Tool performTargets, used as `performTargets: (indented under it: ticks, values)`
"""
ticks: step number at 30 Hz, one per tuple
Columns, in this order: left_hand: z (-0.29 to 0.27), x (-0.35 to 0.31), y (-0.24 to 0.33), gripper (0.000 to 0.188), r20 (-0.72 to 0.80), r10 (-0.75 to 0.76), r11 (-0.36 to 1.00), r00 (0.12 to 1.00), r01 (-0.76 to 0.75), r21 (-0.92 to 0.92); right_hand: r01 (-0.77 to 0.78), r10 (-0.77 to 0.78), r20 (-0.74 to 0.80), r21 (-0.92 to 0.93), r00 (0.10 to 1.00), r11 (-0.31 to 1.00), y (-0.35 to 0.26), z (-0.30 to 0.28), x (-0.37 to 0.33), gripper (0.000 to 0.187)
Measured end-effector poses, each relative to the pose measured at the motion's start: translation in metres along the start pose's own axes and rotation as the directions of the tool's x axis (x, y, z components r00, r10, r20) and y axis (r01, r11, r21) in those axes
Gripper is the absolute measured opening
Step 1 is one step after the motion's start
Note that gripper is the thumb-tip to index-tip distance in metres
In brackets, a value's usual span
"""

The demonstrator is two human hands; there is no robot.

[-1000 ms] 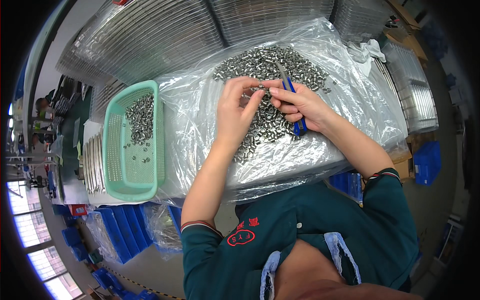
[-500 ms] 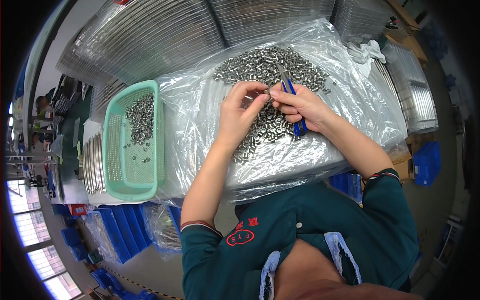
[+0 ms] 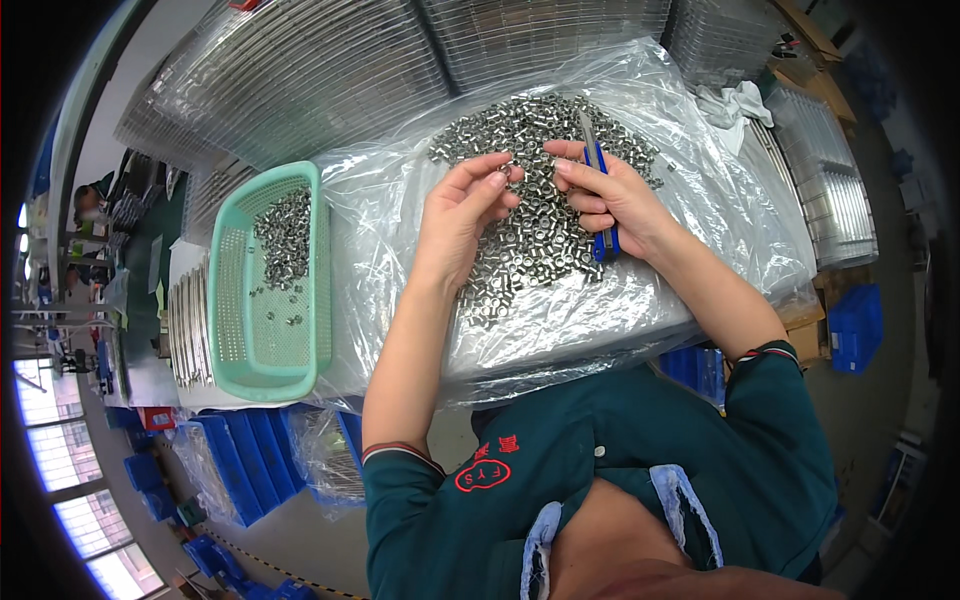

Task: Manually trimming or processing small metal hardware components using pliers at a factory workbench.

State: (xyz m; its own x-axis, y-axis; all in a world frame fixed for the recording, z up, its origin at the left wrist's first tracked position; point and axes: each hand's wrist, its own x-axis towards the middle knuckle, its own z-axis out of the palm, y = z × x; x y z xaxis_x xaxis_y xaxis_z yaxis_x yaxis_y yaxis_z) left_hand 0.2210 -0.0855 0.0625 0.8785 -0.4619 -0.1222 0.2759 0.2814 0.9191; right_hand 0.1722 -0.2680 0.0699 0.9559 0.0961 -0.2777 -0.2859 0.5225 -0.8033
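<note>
My left hand (image 3: 462, 215) hovers over the left side of a pile of small shiny metal ring-shaped parts (image 3: 540, 225). Its thumb and fingertips are pinched around a small metal part (image 3: 506, 171), mostly hidden by them. Across a gap to the right, my right hand (image 3: 618, 205) is closed on a blue utility knife (image 3: 596, 158). The knife's bare blade points away from me, and its handle end sticks out below the fingers. The right thumb and index fingertips are apart. The pile lies on clear plastic sheeting (image 3: 385, 270).
At the left stands a green mesh basket (image 3: 322, 300) holding more metal parts. Clear ribbed trays (image 3: 320, 70) are stacked along the back, with another stack (image 3: 835, 195) at the right. A white cloth (image 3: 735, 105) lies back right. Blue bins (image 3: 245, 460) stand below the table.
My hands have moved apart from where their fingertips met. The left drew leftward with the small metal part; the right shifted slightly right and away, the knife turning more upright in view.
</note>
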Motion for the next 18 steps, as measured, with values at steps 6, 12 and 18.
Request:
performTargets:
  ticks: [6, 12, 18]
  values:
    - [-0.002, -0.001, -0.001, 0.024, 0.085, -0.015, 0.999, 0.996, 0.018, -0.038, -0.121, 0.121, 0.110, -0.014, 0.986, 0.993, 0.000, 0.000, -0.002, 0.016]
    - [-0.001, -0.002, -0.002, 0.022, 0.112, 0.040, 0.999, 0.993, -0.038, -0.019, -0.115, 0.119, 0.118, -0.046, 0.986, 0.992, 0.000, 0.004, -0.005, 0.013]
    - [0.007, -0.005, -0.010, 0.021, 0.131, 0.287, 0.912, 0.949, -0.312, 0.268, -0.125, 0.133, 0.138, -0.070, 0.981, 0.990, 0.002, 0.004, -0.005, 0.016]
